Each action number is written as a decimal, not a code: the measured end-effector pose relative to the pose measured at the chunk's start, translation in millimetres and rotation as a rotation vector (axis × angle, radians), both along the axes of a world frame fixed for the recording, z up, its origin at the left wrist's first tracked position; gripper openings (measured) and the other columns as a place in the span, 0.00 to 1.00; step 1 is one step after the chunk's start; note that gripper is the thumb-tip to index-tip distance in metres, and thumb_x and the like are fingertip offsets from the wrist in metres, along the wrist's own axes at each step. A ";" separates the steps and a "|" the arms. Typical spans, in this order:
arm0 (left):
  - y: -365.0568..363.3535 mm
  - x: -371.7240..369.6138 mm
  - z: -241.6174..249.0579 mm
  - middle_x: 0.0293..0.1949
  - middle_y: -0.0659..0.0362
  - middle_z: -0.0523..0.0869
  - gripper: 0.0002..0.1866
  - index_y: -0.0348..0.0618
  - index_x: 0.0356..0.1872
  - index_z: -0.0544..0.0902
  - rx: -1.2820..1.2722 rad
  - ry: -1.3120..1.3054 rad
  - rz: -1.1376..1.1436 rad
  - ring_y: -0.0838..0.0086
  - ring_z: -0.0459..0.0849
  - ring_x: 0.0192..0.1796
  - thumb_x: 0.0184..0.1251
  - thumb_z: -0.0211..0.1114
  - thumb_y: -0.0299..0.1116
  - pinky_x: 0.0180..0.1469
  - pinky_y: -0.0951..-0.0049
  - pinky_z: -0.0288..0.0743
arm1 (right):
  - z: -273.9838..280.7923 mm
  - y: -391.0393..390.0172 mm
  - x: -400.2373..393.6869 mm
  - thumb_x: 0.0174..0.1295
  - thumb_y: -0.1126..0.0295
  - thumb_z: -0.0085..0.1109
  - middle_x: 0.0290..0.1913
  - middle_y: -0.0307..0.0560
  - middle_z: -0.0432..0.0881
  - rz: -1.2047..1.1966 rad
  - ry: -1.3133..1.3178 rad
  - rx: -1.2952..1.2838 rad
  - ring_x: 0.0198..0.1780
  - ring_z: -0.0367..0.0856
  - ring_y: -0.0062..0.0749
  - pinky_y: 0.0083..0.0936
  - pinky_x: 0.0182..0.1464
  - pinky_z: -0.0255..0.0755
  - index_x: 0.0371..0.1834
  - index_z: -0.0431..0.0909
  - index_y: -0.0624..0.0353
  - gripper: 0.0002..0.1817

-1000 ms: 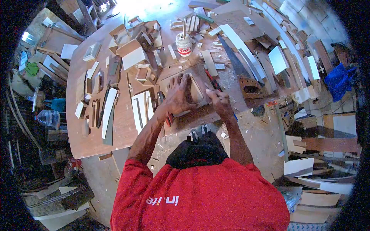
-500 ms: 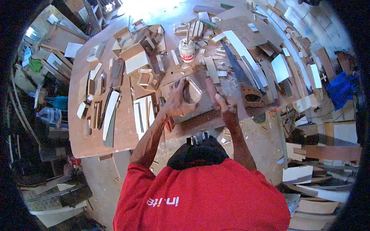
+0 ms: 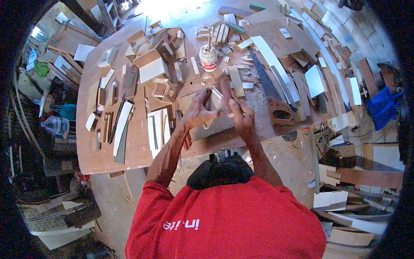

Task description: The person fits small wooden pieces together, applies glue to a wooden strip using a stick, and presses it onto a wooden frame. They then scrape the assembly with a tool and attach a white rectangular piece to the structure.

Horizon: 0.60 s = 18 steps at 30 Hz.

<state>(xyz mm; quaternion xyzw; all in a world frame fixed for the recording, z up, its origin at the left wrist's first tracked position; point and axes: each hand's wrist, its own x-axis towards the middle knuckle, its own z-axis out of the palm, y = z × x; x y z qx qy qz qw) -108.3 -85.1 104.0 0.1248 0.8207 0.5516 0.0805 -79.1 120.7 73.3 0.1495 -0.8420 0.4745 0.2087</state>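
Note:
My left hand (image 3: 199, 113) steadies a small angled wooden frame (image 3: 216, 94) on the workbench (image 3: 181, 144), its fingers along the far-left side and the thumb reaching across the near side. My palm and fingers hide part of that frame. In my right hand (image 3: 243, 116) is a long reddish-brown block (image 3: 226, 92), gripped at its near end, its far part lying alongside the frame's right edge. A similar small wooden frame (image 3: 162, 90) rests to the left of my left hand.
A white glue jar (image 3: 208, 60) with a brush standing in it is beyond my hands. To the right lies a handsaw (image 3: 280, 113) among long boards. Wooden boxes (image 3: 153, 70) and loose strips (image 3: 123, 129) cover the left side. Offcuts (image 3: 331, 199) are stacked at right.
My right hand has moved left with the brown block, bringing it against the small frame's right side. My left hand stays around the frame, which has turned slightly.

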 end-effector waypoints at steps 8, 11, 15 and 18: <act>-1.6 -8.6 8.0 0.65 0.50 0.71 0.51 0.33 0.70 0.62 0.171 -0.187 0.003 0.65 0.67 0.68 0.44 0.81 0.40 0.71 0.67 0.58 | 32.3 -12.5 -11.1 0.68 0.69 0.52 0.47 0.54 0.84 0.152 -0.299 -0.326 0.45 0.80 0.31 0.26 0.49 0.72 0.64 0.73 0.65 0.22; 4.5 0.0 16.2 0.65 0.50 0.71 0.54 0.32 0.70 0.60 0.278 -0.167 0.034 0.63 0.67 0.68 0.42 0.82 0.39 0.71 0.66 0.58 | 29.0 -7.5 -8.0 0.69 0.67 0.52 0.52 0.53 0.82 0.184 -0.079 -0.213 0.49 0.79 0.31 0.25 0.52 0.71 0.63 0.73 0.66 0.22; 3.9 -7.4 -11.5 0.58 0.47 0.73 0.52 0.29 0.67 0.62 0.264 -0.072 0.118 0.63 0.73 0.59 0.38 0.79 0.40 0.66 0.67 0.64 | 6.2 -5.3 -28.9 0.69 0.63 0.53 0.53 0.50 0.82 0.126 -0.340 -0.369 0.51 0.79 0.33 0.29 0.52 0.73 0.63 0.74 0.64 0.23; 3.2 -16.3 -27.5 0.58 0.44 0.72 0.56 0.29 0.66 0.62 0.062 0.006 0.194 0.59 0.73 0.60 0.35 0.82 0.45 0.66 0.65 0.65 | 6.4 -3.3 -27.8 0.68 0.60 0.57 0.49 0.47 0.83 0.154 -0.515 -0.650 0.45 0.81 0.33 0.29 0.47 0.75 0.61 0.76 0.62 0.23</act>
